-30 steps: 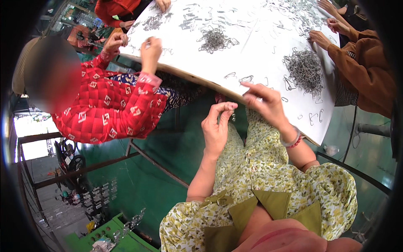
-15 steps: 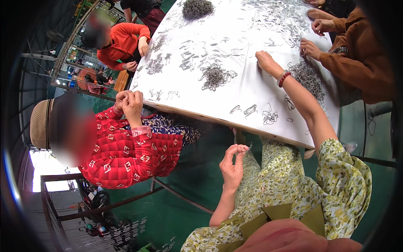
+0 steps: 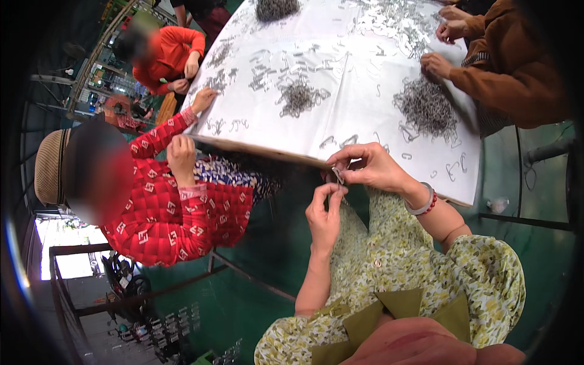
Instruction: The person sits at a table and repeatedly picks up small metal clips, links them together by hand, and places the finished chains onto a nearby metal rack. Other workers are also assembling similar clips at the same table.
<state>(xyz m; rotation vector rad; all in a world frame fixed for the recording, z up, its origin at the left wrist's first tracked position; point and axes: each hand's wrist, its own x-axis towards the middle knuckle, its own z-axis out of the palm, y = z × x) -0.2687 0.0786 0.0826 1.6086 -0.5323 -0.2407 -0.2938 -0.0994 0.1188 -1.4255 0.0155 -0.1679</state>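
Note:
My left hand is raised just off the table's near edge, its thumb and forefinger pinched on a small bent wire hook, mostly hidden by the fingertips. Directly above it, my right hand pinches a small grey metal clip between thumb and fingers. The two sets of fingertips nearly meet, and I cannot tell whether hook and clip are joined. Beyond my hands, a few loose wire hooks lie on the white-covered table. To the right rises a heap of grey wire hooks.
A smaller wire heap lies mid-table, and flat metal pieces spread towards the far side. At left, a person in a red patterned jacket reaches onto the table. Another in orange sits beyond; a brown sleeve extends from the right.
My right hand has come back from the tabletop to meet my left, now with a clip in its fingers. The person in red has stretched one hand onto the table.

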